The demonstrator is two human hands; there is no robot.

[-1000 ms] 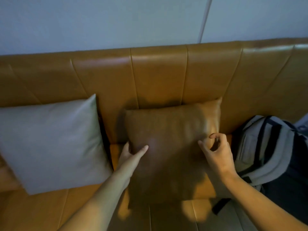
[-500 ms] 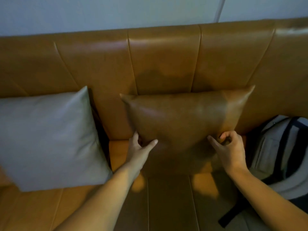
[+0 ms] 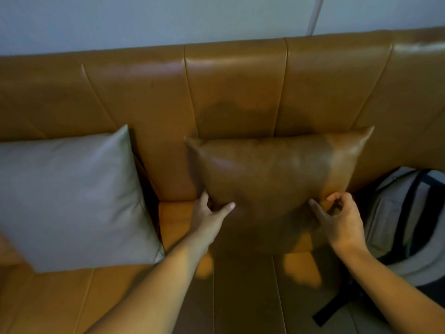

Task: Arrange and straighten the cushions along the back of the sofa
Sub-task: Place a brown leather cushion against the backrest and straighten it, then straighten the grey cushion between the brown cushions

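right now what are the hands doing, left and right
Left hand: closed on the brown cushion at its lower left corner.
Right hand: pinching the brown cushion's lower right edge.

A tan leather cushion (image 3: 277, 174) stands upright against the backrest of a matching tan leather sofa (image 3: 134, 97), its top edge roughly level. To its left, apart from it, a pale grey cushion (image 3: 69, 196) leans tilted against the same backrest.
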